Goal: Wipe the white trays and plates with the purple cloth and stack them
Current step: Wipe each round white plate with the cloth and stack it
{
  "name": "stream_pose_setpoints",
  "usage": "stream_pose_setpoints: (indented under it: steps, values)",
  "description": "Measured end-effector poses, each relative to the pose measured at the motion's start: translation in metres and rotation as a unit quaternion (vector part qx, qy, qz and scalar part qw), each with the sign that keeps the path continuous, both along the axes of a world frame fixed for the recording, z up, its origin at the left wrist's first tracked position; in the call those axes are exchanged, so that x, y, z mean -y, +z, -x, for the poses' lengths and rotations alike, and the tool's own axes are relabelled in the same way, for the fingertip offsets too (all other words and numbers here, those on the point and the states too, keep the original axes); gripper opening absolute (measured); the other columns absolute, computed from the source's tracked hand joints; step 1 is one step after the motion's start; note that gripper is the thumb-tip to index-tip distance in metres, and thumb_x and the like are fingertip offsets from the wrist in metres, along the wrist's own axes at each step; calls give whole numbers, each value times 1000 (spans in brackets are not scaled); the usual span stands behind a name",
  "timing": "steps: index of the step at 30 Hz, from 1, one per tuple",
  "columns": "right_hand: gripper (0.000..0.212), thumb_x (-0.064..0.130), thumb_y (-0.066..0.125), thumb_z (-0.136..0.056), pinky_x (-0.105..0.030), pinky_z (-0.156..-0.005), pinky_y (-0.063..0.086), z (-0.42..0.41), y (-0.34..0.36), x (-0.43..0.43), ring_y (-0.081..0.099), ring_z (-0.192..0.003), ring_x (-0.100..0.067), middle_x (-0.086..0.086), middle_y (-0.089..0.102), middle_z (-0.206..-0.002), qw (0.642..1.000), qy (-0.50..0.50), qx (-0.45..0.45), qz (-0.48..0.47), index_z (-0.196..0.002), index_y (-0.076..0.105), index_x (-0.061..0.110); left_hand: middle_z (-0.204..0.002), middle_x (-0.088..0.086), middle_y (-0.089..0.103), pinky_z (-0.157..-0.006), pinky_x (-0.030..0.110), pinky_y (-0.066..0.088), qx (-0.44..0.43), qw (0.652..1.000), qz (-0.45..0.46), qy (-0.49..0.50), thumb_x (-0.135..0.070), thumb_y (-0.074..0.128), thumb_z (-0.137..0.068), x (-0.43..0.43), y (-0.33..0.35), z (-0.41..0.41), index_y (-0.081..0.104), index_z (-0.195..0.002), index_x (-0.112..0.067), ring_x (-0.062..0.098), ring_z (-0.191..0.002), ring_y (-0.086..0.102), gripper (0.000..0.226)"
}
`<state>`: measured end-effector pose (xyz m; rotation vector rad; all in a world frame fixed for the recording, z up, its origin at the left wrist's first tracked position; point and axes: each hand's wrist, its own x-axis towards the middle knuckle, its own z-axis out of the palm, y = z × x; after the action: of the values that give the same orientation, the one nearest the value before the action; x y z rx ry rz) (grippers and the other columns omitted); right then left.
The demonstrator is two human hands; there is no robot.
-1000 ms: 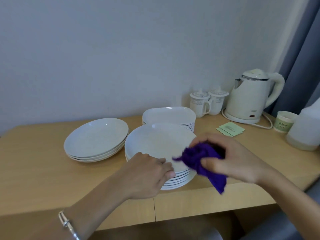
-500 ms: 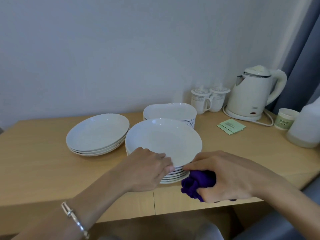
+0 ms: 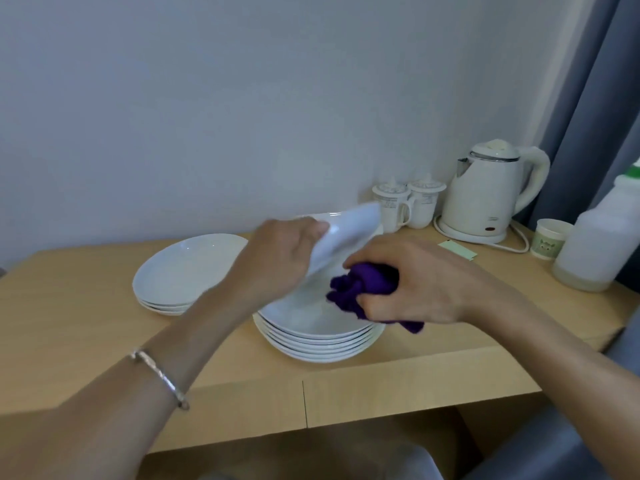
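Nearest the camera, a silver bangle point(image 3: 162, 379) was worn on the left wrist. On the wooden table point(image 3: 69, 323), near the front edge, a stack of round white plates point(image 3: 318, 341) was set. Just above that stack the purple cloth point(image 3: 363, 285) was bunched and clamped in the curled fingers and thumb of the right hand point(image 3: 426, 282), at the lower part of the lifted plate point(image 3: 349, 230); contact could not be confirmed. That plate was tilted steeply and motion-blurred, and its near rim was pinched by the left hand point(image 3: 277, 258); the fingers beneath were not seen. The step was judged to be the wiping of the top plate. For a good wipe, the rim should be gripped firmly, the plate kept low over the stack, and the cloth swept across the whole face, rim included; a slip was judged possible at that tilt. A shorter stack of plates point(image 3: 187, 271) was laid to the left, probably the place for the wiped one. Farther back, two lidded mugs point(image 3: 408, 202) and a white kettle point(image 3: 491, 192) were stood by the wall.
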<state>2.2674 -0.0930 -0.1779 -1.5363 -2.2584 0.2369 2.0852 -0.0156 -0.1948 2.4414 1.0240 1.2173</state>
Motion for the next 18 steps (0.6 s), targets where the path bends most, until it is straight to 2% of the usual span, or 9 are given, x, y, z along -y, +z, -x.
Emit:
stream_pose_setpoints:
  steps: [2,3,4,6,8,11,14,16,18]
  values:
    - [45,51,57,-62,-36,-77,51,3,11,-5,58,-84,-10,8,63,-91,997,-35,-46,-46,-97,66,24,-55,-3,33,-55,25,25,114,990,65,48,-28,44,-101,-10,17,6,44,-62,-12,6,-52,31,42]
    - [43,49,59,-64,-34,-81,51,4,15,-8,58,-87,-9,9,63,-94,994,-52,-75,-66,-99,66,27,-61,6,32,-57,26,25,169,978,104,61,-32,45,-100,-14,23,10,47,-68,-7,9,-57,33,41]
    - [40,49,61,-65,-33,-82,50,4,19,-12,58,-88,-8,9,63,-95,989,-66,-102,-88,-99,66,29,-67,6,35,-62,27,26,234,960,142,60,-36,46,-99,-18,28,15,50,-72,-9,14,-62,33,38]
    - [37,48,62,-68,-32,-84,50,4,25,-21,57,-89,-8,7,64,-96,976,-96,-146,-127,-98,65,27,-76,7,41,-67,32,32,368,904,212,41,-39,49,-96,-24,33,21,52,-79,-10,19,-68,38,34]
    - [38,44,62,-69,-35,-86,51,8,23,-30,57,-90,-11,4,64,-97,961,-119,-199,-148,-99,65,20,-80,10,52,-70,32,44,453,843,288,37,-35,48,-99,-28,28,21,57,-83,-10,20,-72,52,31]
    - [39,39,63,-70,-37,-84,52,18,10,-41,57,-87,-10,2,64,-96,947,-142,-246,-148,-100,63,15,-82,4,63,-72,33,51,517,764,383,48,-31,49,-98,-32,6,20,61,-84,-14,22,-76,62,25]
    - [33,32,67,-73,-35,-82,52,28,-11,-55,57,-89,-10,6,64,-94,941,-148,-275,-131,-102,62,15,-106,11,69,-92,49,50,549,701,450,72,-31,53,-97,-40,-22,22,64,-96,-10,31,-96,65,23]
    - [35,31,69,-76,-28,-85,49,35,-26,-66,56,-97,-9,17,59,-94,940,-146,-284,-117,-108,61,21,-111,14,67,-95,51,48,552,685,468,87,-31,53,-97,-45,-35,23,64,-97,-8,32,-96,64,25]
    - [47,34,69,-78,-27,-95,44,42,-42,-77,52,-108,-6,23,53,-106,948,-130,-276,-92,-123,56,27,-105,14,67,-91,47,50,549,679,477,100,-31,50,-98,-48,-40,22,61,-93,-8,31,-90,64,26]
